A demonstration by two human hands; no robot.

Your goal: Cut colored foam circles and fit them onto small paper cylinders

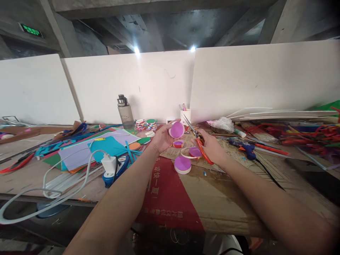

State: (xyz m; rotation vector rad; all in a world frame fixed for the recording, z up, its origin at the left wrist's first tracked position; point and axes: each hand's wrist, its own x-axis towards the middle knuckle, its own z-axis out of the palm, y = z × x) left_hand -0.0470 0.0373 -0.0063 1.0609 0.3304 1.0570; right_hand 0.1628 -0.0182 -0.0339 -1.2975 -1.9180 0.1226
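Head view: left hand (162,139) pinches purple disc (176,130) by its rim, likely light, stiff-ish, crushable; right hand (213,149) grips scissors (198,142)

Near cardboard (212,198) bare: open lane from table edge up to the discs (182,164) mid-sheet. Above them, scissors (196,137) in right hand (212,148) angle toward held disc (176,129) in left hand (162,140), leaving a narrow gap. Left blocked by paper pile (79,152) and looping cable (66,173), right by glue gun (248,150), cord (265,171) and stick heap (313,136); bottle (125,112), cup (186,115) and partition (159,85) close the back.
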